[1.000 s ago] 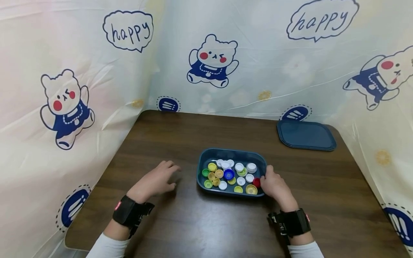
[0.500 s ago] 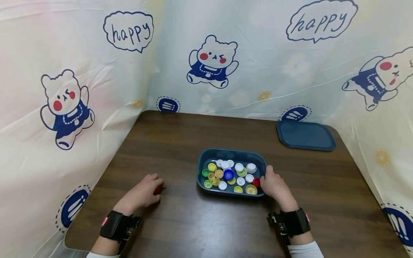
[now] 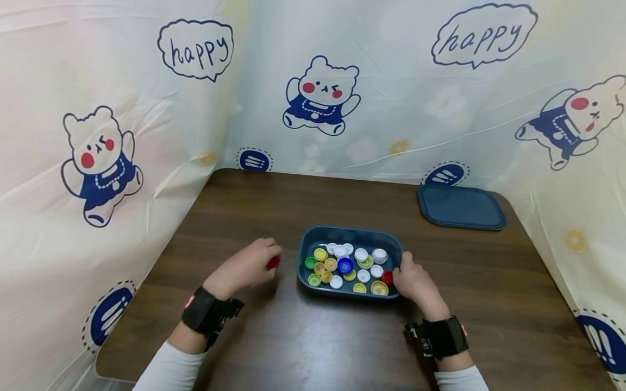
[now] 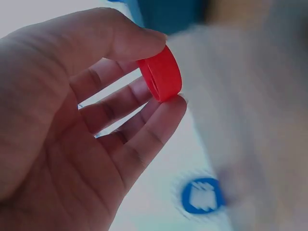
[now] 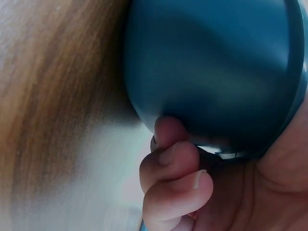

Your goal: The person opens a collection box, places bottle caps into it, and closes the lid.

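Between thumb and fingertips, my left hand (image 3: 246, 267) pinches a red bottle cap (image 4: 165, 74), seen from its side in the left wrist view. That hand is just left of a dark blue tray (image 3: 352, 234) on the table. Several plastic caps lie in the tray: white, yellow, green, a blue cap (image 3: 345, 265) near the middle and another red cap (image 3: 387, 278) at the right end. My right hand (image 3: 418, 283) grips the tray's right end; in the right wrist view its fingers (image 5: 178, 192) curl against the outer wall.
A dark blue flat lid or tray (image 3: 462, 207) lies at the back right corner of the brown wooden table (image 3: 313, 336). Behind and beside the table hangs a printed curtain (image 3: 391, 108) with cartoon bears. Each wrist wears a black camera strap (image 3: 207, 315).
My left hand reached down and left, took hold of the red cap, then came back up and right toward the tray with it. The right hand has stayed at the tray's end.
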`<state>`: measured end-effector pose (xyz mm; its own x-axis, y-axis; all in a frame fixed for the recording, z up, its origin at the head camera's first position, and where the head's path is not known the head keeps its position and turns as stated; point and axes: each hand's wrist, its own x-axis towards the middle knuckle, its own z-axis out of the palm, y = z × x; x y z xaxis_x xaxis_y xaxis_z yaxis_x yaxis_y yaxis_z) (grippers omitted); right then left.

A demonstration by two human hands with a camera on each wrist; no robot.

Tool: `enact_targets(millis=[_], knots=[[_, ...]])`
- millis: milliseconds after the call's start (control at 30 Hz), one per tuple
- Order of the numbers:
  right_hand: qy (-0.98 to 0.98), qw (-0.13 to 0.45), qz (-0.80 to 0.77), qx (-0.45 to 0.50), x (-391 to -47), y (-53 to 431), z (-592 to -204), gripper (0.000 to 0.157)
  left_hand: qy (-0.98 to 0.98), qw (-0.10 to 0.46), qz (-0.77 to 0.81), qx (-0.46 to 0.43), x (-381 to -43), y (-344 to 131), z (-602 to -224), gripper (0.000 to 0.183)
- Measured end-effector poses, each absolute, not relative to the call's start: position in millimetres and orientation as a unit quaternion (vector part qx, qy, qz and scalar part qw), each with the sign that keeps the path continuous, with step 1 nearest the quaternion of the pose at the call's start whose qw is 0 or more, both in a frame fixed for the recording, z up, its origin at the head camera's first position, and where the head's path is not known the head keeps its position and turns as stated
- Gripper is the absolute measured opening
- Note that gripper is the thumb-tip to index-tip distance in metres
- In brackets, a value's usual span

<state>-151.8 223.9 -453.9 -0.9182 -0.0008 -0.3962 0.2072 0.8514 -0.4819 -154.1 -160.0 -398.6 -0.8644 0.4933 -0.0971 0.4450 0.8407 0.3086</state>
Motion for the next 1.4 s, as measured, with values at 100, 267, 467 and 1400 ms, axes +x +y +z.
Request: enact_targets(millis=[100, 267, 467, 1400], knots=[[0.942, 0.196, -0.264, 0.060, -152.3, 224.6, -454.5, 0.048, 0.948, 0.096, 0.146, 0.265, -164.0, -132.2, -382.3, 0.023], [0.943, 0.196, -0.262, 0.062, -153.5, 225.0, -454.4, 0.045, 0.932, 0.106, 0.148, 0.315, -177.5, -92.9, -372.7, 0.025], [0.943, 0.196, -0.261, 0.066, -153.4, 223.5, -455.7, 0.043, 0.923, 0.122, 0.134, 0.339, -187.7, -69.3, -379.5, 0.034], [0.945, 0.187, -0.254, 0.089, -153.3, 219.7, -455.7, 0.049, 0.959, 0.102, 0.257, 0.068, -186.2, -83.3, -449.8, 0.066]])
